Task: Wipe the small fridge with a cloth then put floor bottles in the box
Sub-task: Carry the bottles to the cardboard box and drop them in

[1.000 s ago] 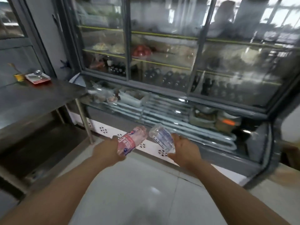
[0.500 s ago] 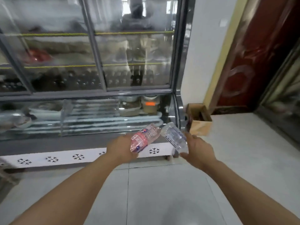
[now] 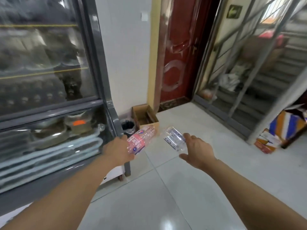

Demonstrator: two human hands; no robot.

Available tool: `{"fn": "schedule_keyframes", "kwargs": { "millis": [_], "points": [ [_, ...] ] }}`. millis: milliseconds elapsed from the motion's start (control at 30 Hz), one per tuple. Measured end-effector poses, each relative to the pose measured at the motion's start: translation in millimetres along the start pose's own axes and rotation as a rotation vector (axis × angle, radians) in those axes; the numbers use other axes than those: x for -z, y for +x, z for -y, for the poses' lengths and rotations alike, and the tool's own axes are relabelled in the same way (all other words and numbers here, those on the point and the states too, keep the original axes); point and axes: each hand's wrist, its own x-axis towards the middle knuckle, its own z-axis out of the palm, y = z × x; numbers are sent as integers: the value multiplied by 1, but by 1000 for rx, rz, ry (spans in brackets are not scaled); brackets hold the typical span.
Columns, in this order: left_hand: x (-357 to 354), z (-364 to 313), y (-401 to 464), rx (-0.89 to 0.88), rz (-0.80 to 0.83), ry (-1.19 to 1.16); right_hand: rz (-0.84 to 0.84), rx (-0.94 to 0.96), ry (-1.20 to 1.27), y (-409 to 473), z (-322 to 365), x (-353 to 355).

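My left hand (image 3: 117,151) grips an empty clear bottle with a pink label (image 3: 141,141), its neck pointing up and right. My right hand (image 3: 198,151) has its fingers and thumb spread, and a clear bottle with a blue-and-white label (image 3: 174,138) lies just off its fingertips, tilted; I cannot tell if it still touches the hand. An open brown cardboard box (image 3: 155,126) stands on the floor against the wall, just beyond both bottles. The glass-fronted display fridge (image 3: 98,67) fills the left side.
A small black bin (image 3: 127,127) sits between the fridge corner and the box. Behind the box is a red door (image 3: 179,52). A metal grille (image 3: 245,72) runs along the right, with colourful cartons (image 3: 272,136) on the white tiled floor (image 3: 166,188).
The view has swung right from the fridge front to its corner and the box. Both hands carried the bottles closer to the box, and my right hand's fingers have spread off the blue-labelled bottle.
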Motion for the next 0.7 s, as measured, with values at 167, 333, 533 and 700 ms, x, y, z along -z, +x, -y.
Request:
{"fn": "schedule_keyframes", "kwargs": {
  "millis": [167, 333, 533, 700],
  "points": [
    [10, -48, 86, -82, 11, -20, -9, -83, 15, 56, -59, 1],
    [11, -110, 171, -116, 13, -2, -33, -111, 29, 123, -128, -7],
    [4, -188, 274, -34, -19, -23, -24, -21, 6, 229, -222, -16],
    [6, -240, 340, 42, -38, -19, 5, 80, 19, 317, -285, -7]
  ]
}}
